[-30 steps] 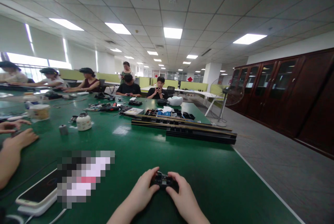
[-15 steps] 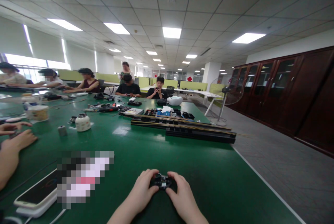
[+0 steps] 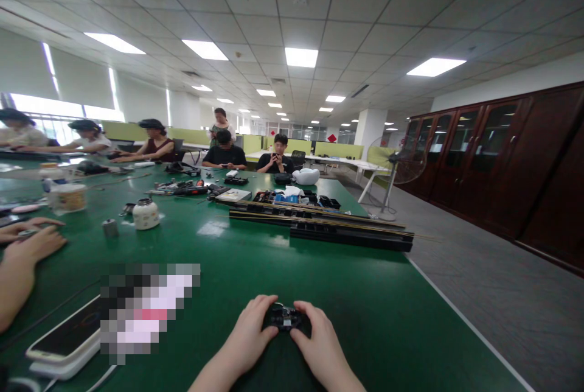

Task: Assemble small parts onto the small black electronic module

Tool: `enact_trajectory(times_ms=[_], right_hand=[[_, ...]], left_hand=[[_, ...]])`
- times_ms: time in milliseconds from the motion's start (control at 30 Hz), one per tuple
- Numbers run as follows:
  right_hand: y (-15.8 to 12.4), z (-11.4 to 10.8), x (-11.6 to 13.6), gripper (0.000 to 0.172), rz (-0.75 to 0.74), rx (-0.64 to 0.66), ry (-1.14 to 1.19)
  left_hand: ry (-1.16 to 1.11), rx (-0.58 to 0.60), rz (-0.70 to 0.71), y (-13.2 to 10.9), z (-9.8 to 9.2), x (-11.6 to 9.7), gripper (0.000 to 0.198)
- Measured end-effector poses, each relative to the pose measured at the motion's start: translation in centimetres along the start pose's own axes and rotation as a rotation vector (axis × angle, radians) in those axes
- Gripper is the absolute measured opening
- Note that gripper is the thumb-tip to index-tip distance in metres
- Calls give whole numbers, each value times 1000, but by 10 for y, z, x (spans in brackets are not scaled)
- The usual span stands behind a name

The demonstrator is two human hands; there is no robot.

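Between my two hands is a small black device with what look like exposed inner parts (image 3: 286, 317), low over the green table (image 3: 219, 282). My left hand (image 3: 252, 331) grips its left end, thumb at the near side and fingers at the far side. My right hand (image 3: 318, 334) holds the right end in the same way. A pale patch shows in the middle of the device, and a thin light strand runs along its far edge. Its exact kind is too small to make out, and both ends are covered by my fingers.
A phone on a white stand (image 3: 68, 331) lies to the left, beside a blurred patch. Beyond are a white jar (image 3: 146, 214), a grey cylinder (image 3: 110, 227) and long black rails with brass-coloured rods (image 3: 351, 237). A co-worker's hands (image 3: 39, 243) rest at far left. Several people sit farther back.
My hands and the black device stay almost in place. At the far left, the co-worker's fingers have shifted slightly.
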State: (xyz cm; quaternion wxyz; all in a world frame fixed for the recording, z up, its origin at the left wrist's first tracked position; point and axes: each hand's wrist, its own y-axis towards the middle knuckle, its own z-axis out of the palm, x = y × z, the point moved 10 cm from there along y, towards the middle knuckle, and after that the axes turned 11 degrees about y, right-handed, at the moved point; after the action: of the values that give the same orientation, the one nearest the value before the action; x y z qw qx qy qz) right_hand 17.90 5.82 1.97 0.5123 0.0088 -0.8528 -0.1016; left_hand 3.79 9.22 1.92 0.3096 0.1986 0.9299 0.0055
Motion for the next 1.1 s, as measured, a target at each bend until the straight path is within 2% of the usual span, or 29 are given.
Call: enact_trajectory(times_ms=[300, 1100], right_hand=[[1, 0, 0, 41, 1, 10, 8], [2, -2, 0, 43, -7, -19, 6]], left_hand=[[-9, 24, -17, -2, 0, 0, 46], [-42, 3, -6, 0, -1, -1, 48]])
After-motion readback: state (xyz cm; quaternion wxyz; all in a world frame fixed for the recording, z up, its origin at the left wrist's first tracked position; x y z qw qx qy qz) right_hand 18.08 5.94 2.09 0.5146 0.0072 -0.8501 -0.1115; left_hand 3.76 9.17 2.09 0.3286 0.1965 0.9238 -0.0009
